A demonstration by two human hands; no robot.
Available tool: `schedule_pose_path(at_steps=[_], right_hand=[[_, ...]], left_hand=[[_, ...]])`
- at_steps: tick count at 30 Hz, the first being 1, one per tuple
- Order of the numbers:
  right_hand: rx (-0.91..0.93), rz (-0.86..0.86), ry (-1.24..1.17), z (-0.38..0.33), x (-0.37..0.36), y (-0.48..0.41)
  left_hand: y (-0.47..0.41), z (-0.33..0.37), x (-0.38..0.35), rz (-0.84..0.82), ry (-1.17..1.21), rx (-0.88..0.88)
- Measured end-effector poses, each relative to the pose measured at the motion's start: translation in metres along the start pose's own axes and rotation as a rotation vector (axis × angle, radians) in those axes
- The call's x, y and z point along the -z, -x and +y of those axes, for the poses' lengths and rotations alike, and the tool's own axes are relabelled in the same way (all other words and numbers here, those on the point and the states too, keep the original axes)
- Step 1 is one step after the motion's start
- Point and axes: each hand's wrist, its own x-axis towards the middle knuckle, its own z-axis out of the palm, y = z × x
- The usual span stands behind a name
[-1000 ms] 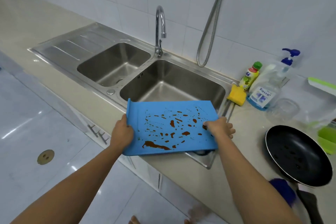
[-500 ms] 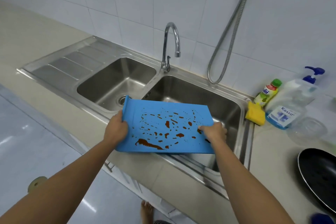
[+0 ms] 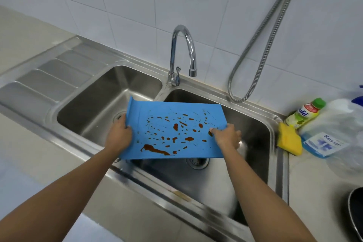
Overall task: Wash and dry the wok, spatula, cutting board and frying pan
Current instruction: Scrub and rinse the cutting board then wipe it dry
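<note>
A blue cutting board smeared with brown sauce hangs flat over the double steel sink, spanning the divider between the two basins. My left hand grips its left edge and my right hand grips its right edge. The black frying pan shows only as a sliver on the counter at the lower right. No wok or spatula is in view.
The tap stands behind the board with no water running. A metal hose hangs on the tiled wall. On the right counter sit a yellow sponge, a green-capped bottle and a blue soap dispenser. A draining board lies left.
Both hands have carried the cutting board forward from the counter's front edge to a spot over the sink basins. The view has shifted, pushing the frying pan to the frame's edge.
</note>
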Motion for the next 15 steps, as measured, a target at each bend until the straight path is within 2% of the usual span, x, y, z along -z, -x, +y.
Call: schedule_pose_path(at_steps=[9, 15], right_hand=[[-0.017, 0.031, -0.03, -0.02, -0.019, -0.024], [-0.027, 0.094, -0.032, -0.018, -0.035, -0.016]], left_hand=[[-0.056, -0.003, -0.007, -0.046, -0.018, -0.005], [-0.06, -0.017, -0.013, -0.054, -0.02, -0.011]])
